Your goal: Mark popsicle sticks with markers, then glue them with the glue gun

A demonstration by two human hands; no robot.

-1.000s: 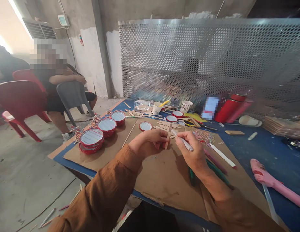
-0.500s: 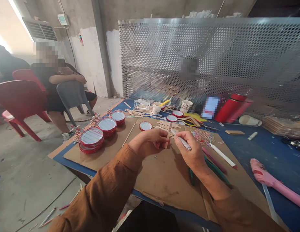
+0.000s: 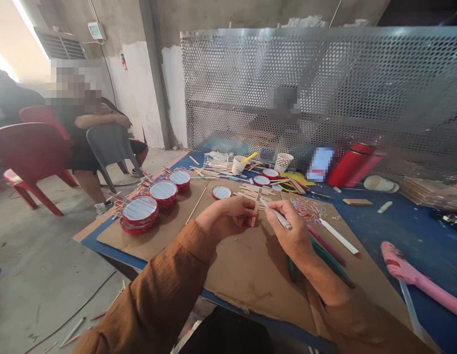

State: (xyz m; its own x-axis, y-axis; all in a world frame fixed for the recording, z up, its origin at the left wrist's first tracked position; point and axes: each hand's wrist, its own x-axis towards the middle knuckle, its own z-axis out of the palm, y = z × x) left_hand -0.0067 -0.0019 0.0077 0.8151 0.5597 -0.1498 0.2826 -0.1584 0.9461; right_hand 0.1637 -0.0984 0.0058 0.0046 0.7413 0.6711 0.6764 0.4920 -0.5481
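My left hand (image 3: 239, 210) is closed on a flat wooden craft stick (image 3: 256, 209), which stands nearly upright above the cardboard. My right hand (image 3: 293, 231) grips a slim white pen-like tool (image 3: 279, 218); its tip points at the stick's upper part, and whether it touches I cannot tell. More craft sticks (image 3: 252, 191) lie loose behind my hands. A small red-rimmed drum (image 3: 221, 192) with a white top sits beyond my left hand. Green handles (image 3: 324, 255) show partly hidden beneath my right forearm.
Stacked red drums (image 3: 140, 209) with sticks line the cardboard's left side (image 3: 169, 241). Coloured rubber bands (image 3: 309, 209), a white stick-shaped item (image 3: 339, 236) and a pink glue gun (image 3: 409, 273) lie rightward. Paper cups (image 3: 239, 165) and a red thermos (image 3: 350, 164) stand behind. A person (image 3: 99, 118) sits at left.
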